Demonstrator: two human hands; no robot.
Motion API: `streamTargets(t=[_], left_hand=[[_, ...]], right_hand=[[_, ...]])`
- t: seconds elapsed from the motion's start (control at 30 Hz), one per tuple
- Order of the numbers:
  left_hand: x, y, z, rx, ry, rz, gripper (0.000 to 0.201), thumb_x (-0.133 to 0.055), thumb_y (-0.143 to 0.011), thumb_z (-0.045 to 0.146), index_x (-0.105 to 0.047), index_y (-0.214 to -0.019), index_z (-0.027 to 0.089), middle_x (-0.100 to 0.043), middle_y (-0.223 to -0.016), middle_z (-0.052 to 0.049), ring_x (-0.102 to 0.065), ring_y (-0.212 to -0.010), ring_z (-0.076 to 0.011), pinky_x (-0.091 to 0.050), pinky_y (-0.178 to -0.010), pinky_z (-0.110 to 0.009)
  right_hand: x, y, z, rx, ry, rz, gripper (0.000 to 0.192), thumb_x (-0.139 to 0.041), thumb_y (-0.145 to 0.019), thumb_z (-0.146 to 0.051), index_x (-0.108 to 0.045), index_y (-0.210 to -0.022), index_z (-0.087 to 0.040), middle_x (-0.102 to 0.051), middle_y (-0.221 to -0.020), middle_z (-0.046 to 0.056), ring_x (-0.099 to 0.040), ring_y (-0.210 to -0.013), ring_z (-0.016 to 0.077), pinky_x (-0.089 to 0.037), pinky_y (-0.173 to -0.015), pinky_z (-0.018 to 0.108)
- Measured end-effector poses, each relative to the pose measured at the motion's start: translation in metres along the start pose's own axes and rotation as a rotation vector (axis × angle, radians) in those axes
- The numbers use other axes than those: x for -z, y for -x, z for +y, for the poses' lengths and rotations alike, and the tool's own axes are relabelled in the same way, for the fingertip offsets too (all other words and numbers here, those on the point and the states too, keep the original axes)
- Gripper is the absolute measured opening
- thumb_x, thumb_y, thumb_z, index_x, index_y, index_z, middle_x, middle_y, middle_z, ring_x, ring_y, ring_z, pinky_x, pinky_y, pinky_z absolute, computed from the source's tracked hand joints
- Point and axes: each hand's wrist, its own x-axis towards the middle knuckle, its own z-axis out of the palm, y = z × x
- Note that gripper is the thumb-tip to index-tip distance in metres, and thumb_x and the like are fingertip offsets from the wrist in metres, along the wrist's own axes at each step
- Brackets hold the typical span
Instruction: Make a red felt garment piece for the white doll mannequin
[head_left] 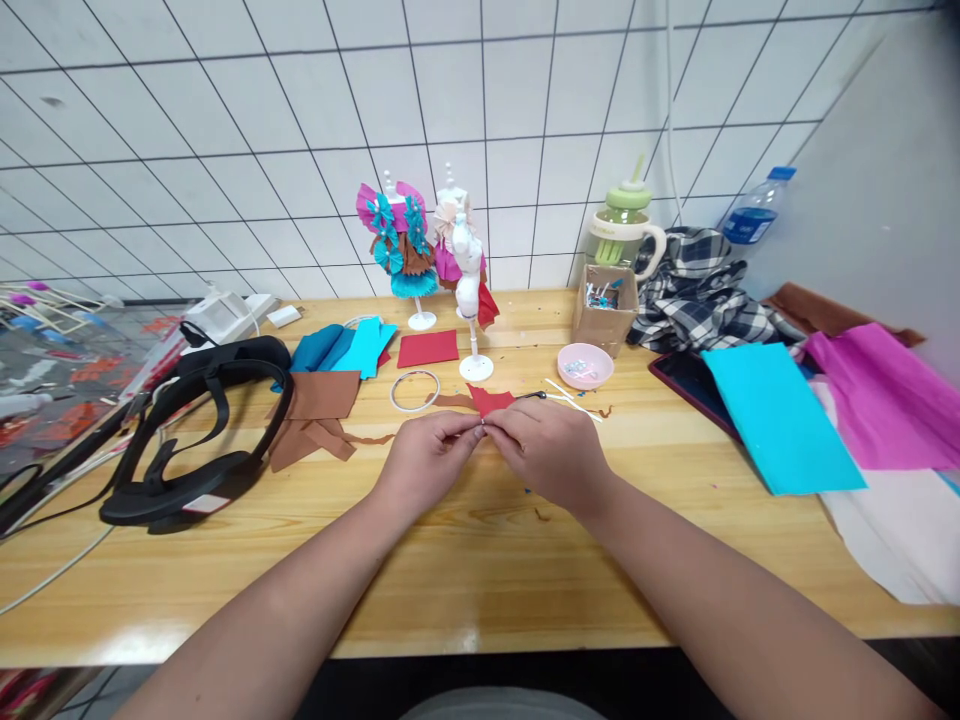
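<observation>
My left hand (427, 455) and my right hand (561, 448) meet above the middle of the table, with thumbs and fingertips pinched together. Between them is a small piece of red crepe paper (491, 399), its gathered end in the fingertips and its wider part fanning out beyond them. A tiny pale spot shows at the pinch, too small to name. Just past the hands stands a bare white miniature mannequin (468, 285). Behind it are a mannequin in a pink, brown and blue paper dress (409, 255) and another, partly hidden, in pink and red.
A roll of tape (415, 374), red paper (427, 348) and brown paper (324, 393) lie left of centre. A black headset (217, 480) is farther left. Rightward are a pink bowl (585, 381), a cardboard box (600, 325), a green-lidded cup (626, 220) and blue paper (784, 415).
</observation>
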Motion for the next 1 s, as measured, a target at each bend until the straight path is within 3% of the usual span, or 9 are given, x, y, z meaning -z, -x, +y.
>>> streamTargets(t=[0.17,0.3,0.57,0.8,1.0], left_hand=[[0.000,0.004,-0.001,-0.070,-0.140,0.035,0.021,-0.057,-0.088,0.031,-0.077,-0.096,0.028,-0.078,-0.092,0.001,-0.071,-0.080,-0.0171,-0.051,-0.068,-0.025],[-0.001,0.007,0.005,-0.099,-0.201,0.109,0.020,-0.059,-0.086,0.026,-0.077,-0.092,0.025,-0.078,-0.088,0.000,-0.071,-0.078,-0.0167,-0.051,-0.068,-0.025],[0.000,0.004,0.004,-0.041,0.001,0.070,0.018,-0.060,-0.086,0.028,-0.077,-0.090,0.024,-0.078,-0.088,0.001,-0.071,-0.078,-0.0154,-0.052,-0.069,-0.022],[0.001,0.002,0.004,-0.026,0.012,0.086,0.019,-0.061,-0.085,0.031,-0.078,-0.087,0.022,-0.078,-0.085,0.000,-0.071,-0.077,-0.0160,-0.052,-0.069,-0.023],[0.003,0.001,0.004,0.014,0.060,0.109,0.020,-0.061,-0.082,0.029,-0.078,-0.083,0.019,-0.078,-0.079,-0.002,-0.070,-0.072,-0.0157,-0.052,-0.065,-0.021]], right_hand=[[-0.002,0.000,-0.004,0.065,0.135,0.155,0.027,-0.046,-0.095,-0.028,-0.069,-0.082,-0.020,-0.069,-0.073,0.002,-0.058,-0.067,0.0153,-0.031,-0.060,0.030],[-0.005,-0.001,-0.007,0.000,0.062,0.234,0.021,-0.052,-0.090,-0.026,-0.066,-0.075,-0.020,-0.067,-0.068,0.000,-0.058,-0.064,0.0138,-0.029,-0.057,0.029],[-0.008,-0.003,-0.009,-0.179,-0.221,0.199,0.013,-0.058,-0.085,-0.023,-0.071,-0.082,-0.021,-0.072,-0.076,-0.002,-0.060,-0.063,0.0110,-0.036,-0.059,0.025],[-0.011,-0.002,-0.008,-0.171,-0.273,0.204,0.016,-0.057,-0.088,-0.025,-0.073,-0.088,-0.022,-0.074,-0.082,0.001,-0.064,-0.068,0.0131,-0.042,-0.063,0.024],[-0.009,0.000,-0.006,-0.070,-0.263,0.153,0.022,-0.051,-0.093,-0.025,-0.072,-0.097,-0.022,-0.075,-0.089,0.002,-0.067,-0.080,0.0150,-0.045,-0.070,0.025]])
